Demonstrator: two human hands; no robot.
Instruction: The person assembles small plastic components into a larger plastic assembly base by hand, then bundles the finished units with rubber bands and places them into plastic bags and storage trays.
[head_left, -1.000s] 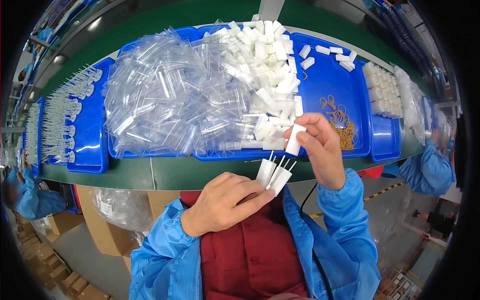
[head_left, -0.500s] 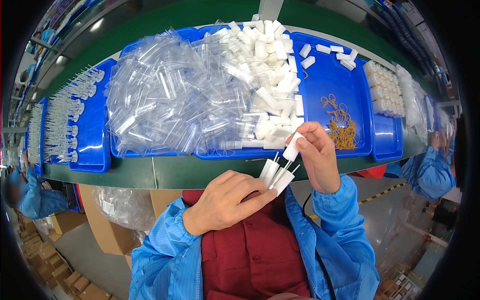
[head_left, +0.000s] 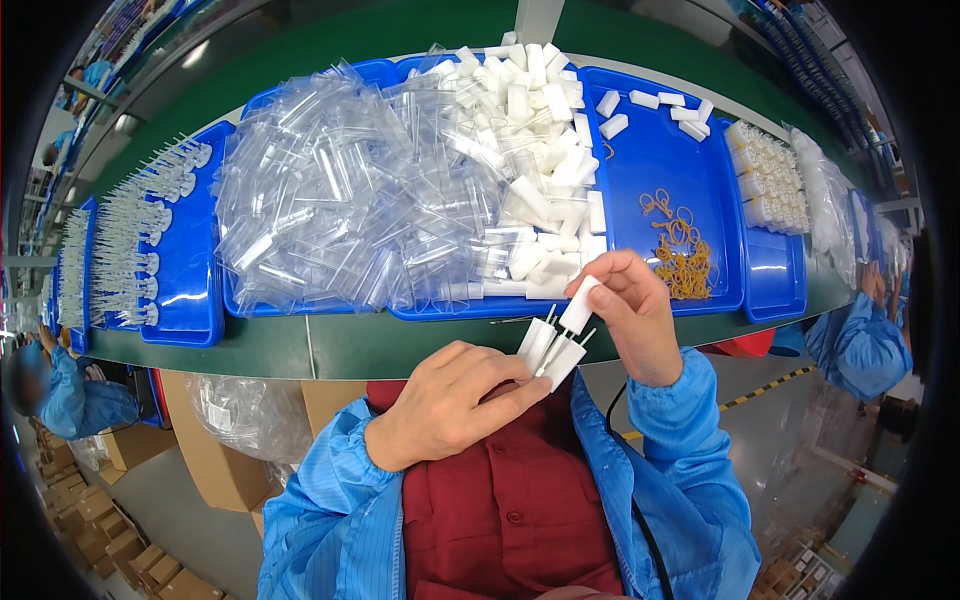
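Left hand (head_left: 450,400) sits just above my lap, fingers curled and pressed together around a small bundle of white plastic pieces (head_left: 548,352), tips with thin pins fanning up and to the right. Right hand (head_left: 630,315) is just beside it, thumb and forefinger pinching one more white piece (head_left: 579,305), held tilted, its lower end touching the top of the bundle. Both hands hang in front of the near edge of the green table (head_left: 280,345), not resting on it. Directly behind them: big blue tray (head_left: 640,180) heaped with clear plastic sleeves (head_left: 340,200) on the left and loose white pieces (head_left: 540,150) toward the middle and right. Right part of that tray is mostly bare, with a few white pieces at the far end and a small pile of tan rubber bands (head_left: 680,250) near the front. Farther left, another blue tray (head_left: 190,280) holding rows of clear pipette-like parts (head_left: 140,240). Far right, a smaller blue tray (head_left: 775,285) with stacked white round parts (head_left: 770,180). Other workers' blue sleeves show at both edges, the right one at (head_left: 860,345). Cardboard boxes (head_left: 210,450) on the floor below the table, left of me.
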